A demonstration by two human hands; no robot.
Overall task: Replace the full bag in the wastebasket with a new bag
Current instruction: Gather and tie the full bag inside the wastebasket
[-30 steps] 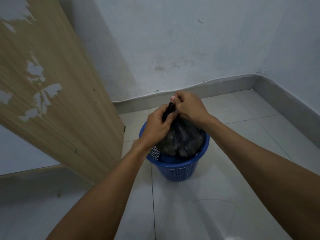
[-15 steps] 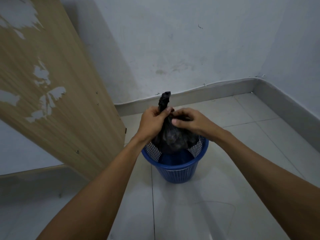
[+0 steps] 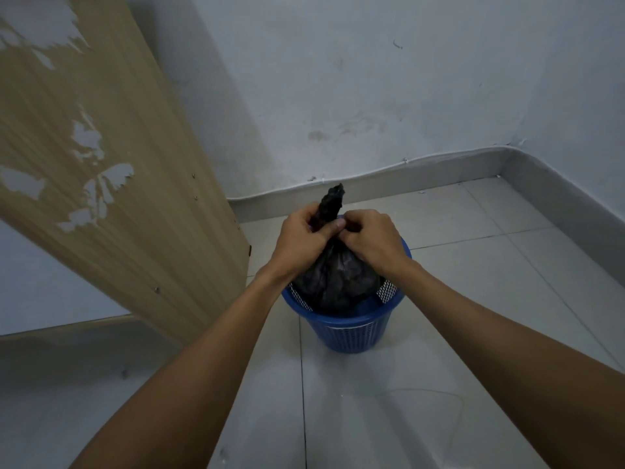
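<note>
A blue mesh wastebasket stands on the tiled floor in the middle of the view. A full black bag bulges out of its top, partly lifted above the rim. The bag's neck is gathered into a twisted tail that sticks up past my fingers. My left hand is shut around that neck from the left. My right hand pinches the neck from the right, fingers curled on the plastic. Both hands sit just above the basket's far rim. No new bag is in view.
A wooden board with peeling veneer leans at the left, its lower edge close to the basket. Grey walls meet in a corner behind, with a skirting strip along the floor. Pale floor tiles spread to the right and front.
The bag's neck has been gathered and twisted, and its tail now stands up above my hands. The bag has risen a little out of the basket. My right hand moved back onto the neck.
</note>
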